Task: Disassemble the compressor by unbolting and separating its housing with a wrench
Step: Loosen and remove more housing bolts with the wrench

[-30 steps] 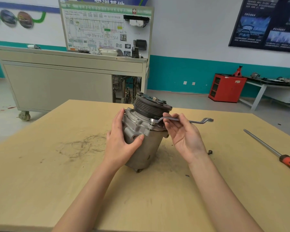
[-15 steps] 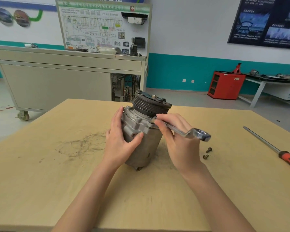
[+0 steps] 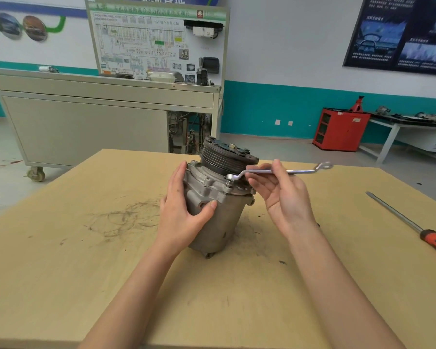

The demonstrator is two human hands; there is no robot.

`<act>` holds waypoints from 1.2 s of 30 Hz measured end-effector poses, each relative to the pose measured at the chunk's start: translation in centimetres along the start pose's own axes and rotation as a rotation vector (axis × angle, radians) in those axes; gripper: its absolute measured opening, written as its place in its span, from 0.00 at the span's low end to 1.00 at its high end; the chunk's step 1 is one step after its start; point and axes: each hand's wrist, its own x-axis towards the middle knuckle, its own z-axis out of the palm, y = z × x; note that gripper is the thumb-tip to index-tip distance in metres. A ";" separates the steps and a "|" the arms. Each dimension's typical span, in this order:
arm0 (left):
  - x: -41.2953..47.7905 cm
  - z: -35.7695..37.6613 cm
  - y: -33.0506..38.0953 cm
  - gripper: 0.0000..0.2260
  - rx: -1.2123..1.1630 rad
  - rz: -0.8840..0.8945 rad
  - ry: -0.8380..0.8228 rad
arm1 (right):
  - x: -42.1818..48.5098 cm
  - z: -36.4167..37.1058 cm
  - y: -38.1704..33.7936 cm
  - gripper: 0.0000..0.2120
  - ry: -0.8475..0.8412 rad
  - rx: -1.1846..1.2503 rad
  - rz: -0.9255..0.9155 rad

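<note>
While left hand (image 3: 184, 212) steadies compressor (image 3: 217, 197), wrench (image 3: 275, 171) in right hand (image 3: 285, 197).

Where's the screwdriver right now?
The screwdriver lies on the table at the far right of the head view, orange handle toward the near edge, well clear of the right hand and the compressor.

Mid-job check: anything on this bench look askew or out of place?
The compressor sits tilted, not flat, steadied by the left hand. Dark scuffs mark the table left of it. Nothing else stands out.
</note>
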 end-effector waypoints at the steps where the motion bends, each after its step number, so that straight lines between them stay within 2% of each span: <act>1: 0.0 0.0 0.0 0.39 0.001 -0.001 -0.001 | -0.4 0.1 0.0 0.15 0.023 -0.137 -0.119; 8: 0.0 0.1 0.0 0.38 0.000 0.017 0.003 | -2.9 1.7 0.2 0.12 -0.063 -0.932 -0.929; 10: 0.0 0.0 0.1 0.38 0.003 0.021 0.005 | -2.9 1.7 0.5 0.12 -0.088 -1.044 -1.075; 11: 0.0 0.0 0.1 0.38 0.005 0.024 0.006 | -3.0 1.5 0.8 0.12 -0.101 -1.047 -1.079; 13: 0.0 0.0 0.0 0.38 0.007 0.025 0.007 | -3.3 1.1 1.7 0.10 -0.107 -0.895 -0.922; 15: 0.0 0.0 0.1 0.38 0.004 0.019 0.005 | -3.3 0.8 2.3 0.09 -0.063 -0.492 -0.610; 17: 0.0 0.0 0.1 0.38 0.002 0.015 0.006 | -2.3 0.5 2.2 0.12 0.012 -0.080 -0.256; 19: 0.0 0.0 0.1 0.39 -0.005 0.012 0.009 | -1.0 0.2 1.5 0.14 0.043 0.101 -0.003; 20: 0.0 0.1 0.1 0.39 -0.009 0.009 0.009 | -0.6 0.1 1.2 0.14 0.041 0.116 0.049; 22: 0.0 0.0 0.1 0.40 -0.012 0.003 0.009 | -0.1 0.1 0.6 0.15 0.038 0.072 0.007; 26: 0.0 0.0 0.2 0.40 -0.009 0.004 0.010 | -1.0 0.7 0.1 0.13 0.099 -0.278 -0.313; 33: 0.0 0.1 -0.1 0.41 0.001 0.010 0.016 | -3.4 1.4 1.1 0.11 -0.069 -0.907 -0.904; 35: 0.0 0.1 0.0 0.40 0.000 0.018 0.015 | -3.6 0.7 2.0 0.10 -0.083 -0.899 -0.947; 36: 0.0 0.1 0.0 0.40 0.002 0.017 0.014 | -3.6 0.6 2.3 0.08 -0.076 -0.766 -0.854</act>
